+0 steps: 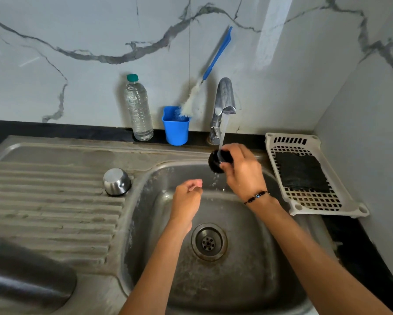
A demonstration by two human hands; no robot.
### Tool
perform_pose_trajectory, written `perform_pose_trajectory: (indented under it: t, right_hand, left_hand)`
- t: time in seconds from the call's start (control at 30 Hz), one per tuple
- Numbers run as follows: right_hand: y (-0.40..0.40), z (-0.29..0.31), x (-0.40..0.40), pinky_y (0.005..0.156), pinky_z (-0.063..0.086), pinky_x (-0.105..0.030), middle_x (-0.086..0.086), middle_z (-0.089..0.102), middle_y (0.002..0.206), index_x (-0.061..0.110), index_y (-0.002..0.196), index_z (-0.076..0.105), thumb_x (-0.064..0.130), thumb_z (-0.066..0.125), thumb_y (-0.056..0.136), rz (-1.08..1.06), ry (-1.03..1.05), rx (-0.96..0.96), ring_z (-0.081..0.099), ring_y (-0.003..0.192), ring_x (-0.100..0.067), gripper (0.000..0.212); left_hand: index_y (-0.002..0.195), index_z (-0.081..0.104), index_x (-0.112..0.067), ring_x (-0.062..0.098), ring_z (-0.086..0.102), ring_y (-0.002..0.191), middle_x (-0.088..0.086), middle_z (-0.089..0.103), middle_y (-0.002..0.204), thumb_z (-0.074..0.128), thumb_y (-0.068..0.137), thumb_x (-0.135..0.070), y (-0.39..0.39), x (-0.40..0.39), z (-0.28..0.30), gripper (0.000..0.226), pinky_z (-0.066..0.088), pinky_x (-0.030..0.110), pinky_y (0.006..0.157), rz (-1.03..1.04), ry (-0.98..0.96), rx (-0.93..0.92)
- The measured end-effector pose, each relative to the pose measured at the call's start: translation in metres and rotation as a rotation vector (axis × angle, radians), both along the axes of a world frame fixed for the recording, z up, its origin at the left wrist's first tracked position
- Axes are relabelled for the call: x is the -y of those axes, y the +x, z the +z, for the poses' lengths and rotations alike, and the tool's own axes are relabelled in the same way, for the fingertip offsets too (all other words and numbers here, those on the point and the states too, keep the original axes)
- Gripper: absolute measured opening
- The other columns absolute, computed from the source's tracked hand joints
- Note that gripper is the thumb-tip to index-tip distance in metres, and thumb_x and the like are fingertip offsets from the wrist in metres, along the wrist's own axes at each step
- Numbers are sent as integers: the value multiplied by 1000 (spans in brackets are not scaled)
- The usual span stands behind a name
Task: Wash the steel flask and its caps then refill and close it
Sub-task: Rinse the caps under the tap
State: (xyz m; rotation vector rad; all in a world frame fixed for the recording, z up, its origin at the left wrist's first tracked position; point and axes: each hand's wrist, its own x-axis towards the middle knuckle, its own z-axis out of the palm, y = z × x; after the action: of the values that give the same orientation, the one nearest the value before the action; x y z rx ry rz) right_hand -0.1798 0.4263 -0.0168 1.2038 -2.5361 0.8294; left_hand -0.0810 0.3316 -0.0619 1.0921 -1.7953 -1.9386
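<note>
My right hand (242,169) grips a black inner cap (218,161) under the stream running from the steel tap (225,103), above the back of the sink basin (247,280). My left hand (187,198) hovers over the basin with its fingers loosely curled and nothing in it. A steel outer cap (116,181) rests upside down on the ribbed drainboard (48,201). The steel flask (25,276) lies on its side at the bottom left, partly cut off by the frame edge.
A clear water bottle (138,108) and a blue cup (175,126) holding a blue-handled bottle brush (204,76) stand on the ledge behind the sink. A white perforated tray (313,201) with a dark scrub pad (302,171) sits on the right. The drain (208,242) is mid-basin.
</note>
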Motion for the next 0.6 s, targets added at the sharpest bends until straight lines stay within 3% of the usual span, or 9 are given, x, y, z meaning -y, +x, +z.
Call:
perform_pose_trajectory:
  t: [0.07, 0.2, 0.3, 0.43, 0.53, 0.6]
  right_hand:
    - [1, -5, 0, 85, 45, -34, -13, 57, 119, 7, 119, 56, 4, 59, 85, 25, 168, 53, 54, 107, -30, 34]
    - [1, -9, -6, 84, 49, -38, -18, 60, 113, 1, 112, 60, -4, 65, 78, -22, -25, 13, 58, 102, -34, 35]
    - [3, -13, -5, 87, 46, -36, -15, 58, 117, 5, 116, 59, -1, 59, 83, 7, 143, 50, 54, 108, -32, 33]
    - [6, -14, -7, 79, 50, -36, -19, 61, 110, -1, 110, 61, -6, 64, 76, 0, -32, 9, 59, 100, -36, 34]
    - [8, -18, -4, 85, 47, -36, -17, 58, 117, 3, 116, 59, 0, 60, 83, 8, 121, 29, 54, 108, -33, 33]
    - [5, -21, -7, 82, 51, -40, -19, 61, 111, 0, 110, 61, -5, 65, 77, -10, 62, 5, 57, 102, -37, 34]
  left_hand:
    - [117, 64, -9, 11, 56, 108, -1, 64, 116, 51, 94, -4, -2, 1, 0, 27, 36, 21, 87, 12, 8, -4]
    - [114, 65, -9, 12, 57, 108, -3, 64, 113, 50, 95, -4, -5, 7, -1, 24, 36, 21, 85, 18, 11, -24]
    - [113, 65, -8, 12, 57, 107, -1, 64, 112, 51, 93, -1, -5, 8, -4, 25, 38, 22, 88, 44, 12, -21]
    - [105, 66, -13, 11, 57, 105, -4, 65, 106, 52, 93, -3, -5, 8, -7, 21, 39, 23, 89, 31, 18, -29]
    - [106, 66, -11, 13, 58, 105, -5, 65, 103, 52, 93, -1, -3, 7, -8, 22, 39, 23, 90, 45, 31, -27]
    - [104, 67, -13, 12, 58, 105, -7, 65, 102, 52, 93, -2, -3, 7, -7, 21, 39, 23, 90, 35, 23, -40]
